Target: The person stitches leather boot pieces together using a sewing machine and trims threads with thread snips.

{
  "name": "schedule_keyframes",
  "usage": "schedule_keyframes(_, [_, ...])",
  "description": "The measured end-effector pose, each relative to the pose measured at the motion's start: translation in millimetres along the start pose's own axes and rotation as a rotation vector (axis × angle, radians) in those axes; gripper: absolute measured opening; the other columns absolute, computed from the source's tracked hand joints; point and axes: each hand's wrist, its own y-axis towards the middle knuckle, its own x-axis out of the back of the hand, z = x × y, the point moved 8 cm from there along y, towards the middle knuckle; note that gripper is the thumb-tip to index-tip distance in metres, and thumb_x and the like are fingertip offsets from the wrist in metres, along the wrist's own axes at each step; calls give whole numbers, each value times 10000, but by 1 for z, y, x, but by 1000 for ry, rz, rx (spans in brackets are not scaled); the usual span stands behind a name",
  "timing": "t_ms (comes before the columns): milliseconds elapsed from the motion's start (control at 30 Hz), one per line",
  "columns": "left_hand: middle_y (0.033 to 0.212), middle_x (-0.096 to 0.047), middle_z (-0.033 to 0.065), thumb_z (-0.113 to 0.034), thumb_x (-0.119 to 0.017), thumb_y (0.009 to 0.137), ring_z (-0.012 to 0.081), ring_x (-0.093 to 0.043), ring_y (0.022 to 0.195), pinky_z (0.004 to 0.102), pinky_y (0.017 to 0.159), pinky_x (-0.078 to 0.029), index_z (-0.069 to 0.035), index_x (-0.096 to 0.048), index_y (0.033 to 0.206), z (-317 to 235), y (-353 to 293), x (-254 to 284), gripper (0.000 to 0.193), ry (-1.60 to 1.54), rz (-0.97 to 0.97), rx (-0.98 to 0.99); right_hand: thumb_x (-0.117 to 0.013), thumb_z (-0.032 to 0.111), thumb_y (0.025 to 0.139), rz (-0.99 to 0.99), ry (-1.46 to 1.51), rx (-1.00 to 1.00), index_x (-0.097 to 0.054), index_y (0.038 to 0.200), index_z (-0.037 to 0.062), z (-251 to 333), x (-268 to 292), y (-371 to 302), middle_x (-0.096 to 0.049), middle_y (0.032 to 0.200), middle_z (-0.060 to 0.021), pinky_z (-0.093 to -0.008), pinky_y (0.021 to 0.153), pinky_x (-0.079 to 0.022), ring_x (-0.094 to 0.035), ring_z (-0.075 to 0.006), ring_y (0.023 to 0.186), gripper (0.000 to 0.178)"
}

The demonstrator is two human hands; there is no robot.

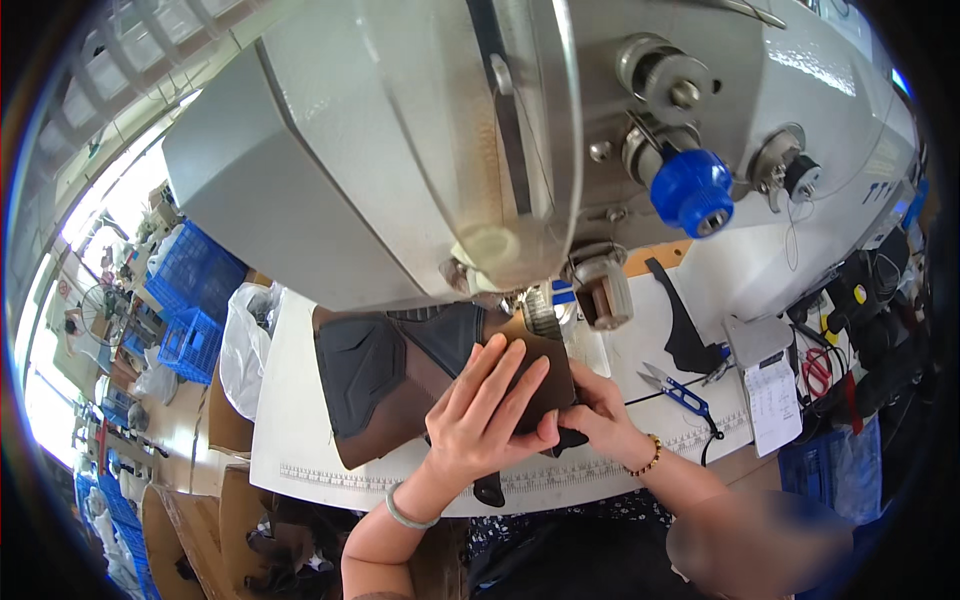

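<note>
A brown sheet piece with raised black moulded panels (362,372) lies on the white machine table, its upper right edge beneath the needle area of a large grey sewing machine (370,140). My left hand (482,412) rests on top of the piece, palm down with fingers stretched out. At the right edge of the piece my right hand (603,418) is closed, thumb and fingers gripping the edge; some fingertips are hidden behind the material. A ridged metal wheel (541,312) sits just beyond my left fingertips. Small black parts hang at the piece's lower edge.
Right of my hands lie blue-handled thread snips (684,395), a curved black cut piece (680,325), a white notepad (772,400) and red scissors (816,374). A ruler strip (400,476) follows the table's front edge. Cardboard boxes (180,535) and blue crates (190,340) stand left.
</note>
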Motion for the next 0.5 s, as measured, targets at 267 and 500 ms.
schedule_keyframes(267, [1045, -612, 118, -233, -605, 681, 280, -601, 984, 385, 831, -518, -78, -663, 996, 7, 5, -2, 355, -20, 8, -8, -510, 24, 786, 7, -17, -12, -358, 1282, -24, 4, -2, 6, -511, 1098, -56, -256, 881, -387, -472, -105, 1015, 522])
schedule_keyframes(500, [1016, -587, 60, -199, -653, 639, 251, -592, 954, 391, 863, -502, -81, -660, 1001, 16, 6, -4, 381, -78, 19, 9, -515, 25, 795, 3, -46, 25, -387, 1247, -15, 4, -2, 5, -513, 1051, -44, -242, 825, -404, -477, -94, 957, 471])
